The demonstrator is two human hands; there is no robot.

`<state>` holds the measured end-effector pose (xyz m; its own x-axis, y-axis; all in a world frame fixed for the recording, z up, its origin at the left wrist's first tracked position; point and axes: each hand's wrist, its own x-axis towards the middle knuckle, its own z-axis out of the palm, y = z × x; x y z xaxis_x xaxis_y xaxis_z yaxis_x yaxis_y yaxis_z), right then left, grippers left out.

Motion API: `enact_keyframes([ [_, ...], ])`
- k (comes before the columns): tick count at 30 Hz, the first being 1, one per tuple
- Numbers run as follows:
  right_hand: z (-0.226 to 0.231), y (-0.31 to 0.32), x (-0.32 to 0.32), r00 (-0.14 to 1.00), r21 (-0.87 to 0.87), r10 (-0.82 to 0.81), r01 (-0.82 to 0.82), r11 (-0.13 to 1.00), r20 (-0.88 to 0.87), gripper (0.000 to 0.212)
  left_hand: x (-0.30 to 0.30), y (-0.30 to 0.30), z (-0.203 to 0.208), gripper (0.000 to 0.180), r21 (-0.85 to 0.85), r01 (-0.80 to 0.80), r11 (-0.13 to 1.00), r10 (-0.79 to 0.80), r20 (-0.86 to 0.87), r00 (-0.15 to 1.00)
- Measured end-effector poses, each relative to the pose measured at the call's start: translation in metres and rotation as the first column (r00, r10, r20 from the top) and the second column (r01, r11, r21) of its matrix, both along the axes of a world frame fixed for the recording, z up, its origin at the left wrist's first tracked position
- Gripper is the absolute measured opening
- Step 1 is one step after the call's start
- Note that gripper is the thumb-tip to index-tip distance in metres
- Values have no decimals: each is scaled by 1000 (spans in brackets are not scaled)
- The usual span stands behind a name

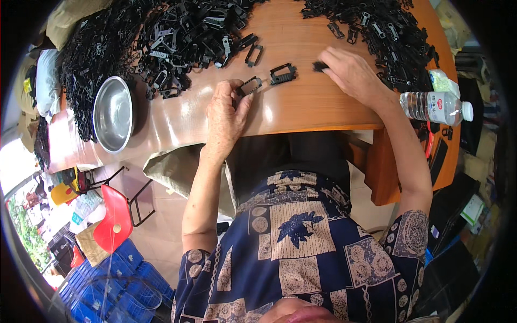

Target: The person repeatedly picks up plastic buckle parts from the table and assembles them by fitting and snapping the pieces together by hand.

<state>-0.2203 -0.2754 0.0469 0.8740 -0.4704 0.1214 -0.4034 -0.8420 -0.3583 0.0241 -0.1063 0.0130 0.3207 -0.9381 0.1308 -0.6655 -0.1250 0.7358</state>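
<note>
Left hand (225, 116), upper centre of the frame: thumb and fingers closed on a black open-framed part (251, 86). Right hand (351, 74), upper right: fingertips pinched on a small dark piece (320, 66). A second black part (283, 74) lies between them.

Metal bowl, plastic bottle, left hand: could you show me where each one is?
Metal bowl (114, 115): head view, on its bare inside.
Plastic bottle (437, 107): head view, on the label around its middle.
Left hand (225, 113): head view, on the back of the hand.
</note>
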Motion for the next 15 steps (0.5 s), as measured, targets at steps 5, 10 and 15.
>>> enact_keyframes([
  [5,36,44,-25,995,25,-76,78,997,-66,16,-10,20,6,26,-97,5,995,-22,-180,983],
  [10,39,102,-2,903,522,-307,114,846,301,18,-39,32,24,29,-130,56,990,-98,-341,935],
  [15,34,124,18,864,321,-199,45,946,463,21,-55,44,33,28,-114,139,984,-172,-373,912],
])
